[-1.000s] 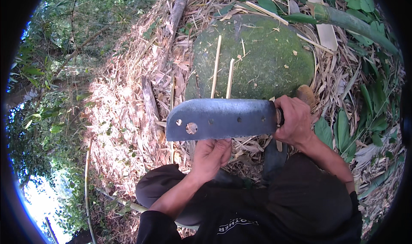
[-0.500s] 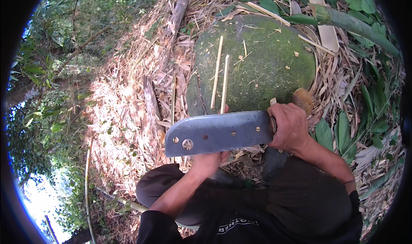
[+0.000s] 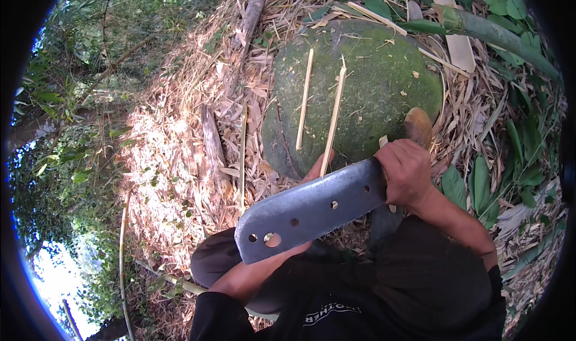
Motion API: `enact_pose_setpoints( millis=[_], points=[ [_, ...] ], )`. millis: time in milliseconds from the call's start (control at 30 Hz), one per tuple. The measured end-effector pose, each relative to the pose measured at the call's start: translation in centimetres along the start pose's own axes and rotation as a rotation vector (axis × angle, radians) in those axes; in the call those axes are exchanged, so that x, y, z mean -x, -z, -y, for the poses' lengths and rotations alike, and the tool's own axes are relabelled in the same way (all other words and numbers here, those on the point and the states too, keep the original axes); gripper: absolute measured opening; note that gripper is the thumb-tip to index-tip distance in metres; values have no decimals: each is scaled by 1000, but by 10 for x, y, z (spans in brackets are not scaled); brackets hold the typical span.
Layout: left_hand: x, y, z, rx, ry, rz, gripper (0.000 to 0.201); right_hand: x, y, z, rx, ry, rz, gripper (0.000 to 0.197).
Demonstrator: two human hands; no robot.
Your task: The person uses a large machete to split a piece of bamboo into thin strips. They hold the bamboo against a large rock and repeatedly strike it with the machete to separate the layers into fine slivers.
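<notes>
My right hand (image 3: 407, 172) is wrapped round the wooden handle (image 3: 419, 127) of a broad cleaver (image 3: 312, 212). Its grey blade has several holes and slants down to the left, across my left hand and wrist. Most of my left hand (image 3: 315, 170) is hidden behind the blade. Its visible fingers are closed on the near end of a thin split bamboo strip (image 3: 336, 110), which points away over a mossy green boulder (image 3: 375, 101). Left of it, a second bamboo strip (image 3: 305, 98) lies on the boulder, touched by neither hand.
Dry leaf litter (image 3: 171, 143) surrounds the boulder, with weathered wood pieces (image 3: 211, 140) at its left. A green bamboo pole (image 3: 495, 38) crosses a pale flat strip (image 3: 459, 50) at the far right. Green leaves (image 3: 480, 182) grow to the right. My bent legs (image 3: 420, 269) are close below the blade.
The cleaver blade has tilted, its tip swinging down toward me. The bamboo strip in my left hand has shifted right and slightly farther over the boulder.
</notes>
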State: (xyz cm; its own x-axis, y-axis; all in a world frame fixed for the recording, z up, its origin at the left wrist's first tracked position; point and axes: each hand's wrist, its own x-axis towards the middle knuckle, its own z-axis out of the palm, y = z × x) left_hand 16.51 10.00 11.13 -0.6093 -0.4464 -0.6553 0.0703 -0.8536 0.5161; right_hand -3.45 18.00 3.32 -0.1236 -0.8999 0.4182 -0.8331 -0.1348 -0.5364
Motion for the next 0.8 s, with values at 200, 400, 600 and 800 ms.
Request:
enact_pose_setpoints(
  millis=[200,400,600,800],
  points=[
    [3,17,14,-442,-134,122,63,-8,6,-8,97,-24,-32,9],
    [12,31,26,-301,-75,130,58,-13,12,-18,172,-74,-76,6],
    [37,11,47,-467,80,185,54,-18,42,-82,321,-659,-122,28],
    [7,25,35,-207,-21,-24,36,-1,30,-28,117,-272,33,34]
  ],
)
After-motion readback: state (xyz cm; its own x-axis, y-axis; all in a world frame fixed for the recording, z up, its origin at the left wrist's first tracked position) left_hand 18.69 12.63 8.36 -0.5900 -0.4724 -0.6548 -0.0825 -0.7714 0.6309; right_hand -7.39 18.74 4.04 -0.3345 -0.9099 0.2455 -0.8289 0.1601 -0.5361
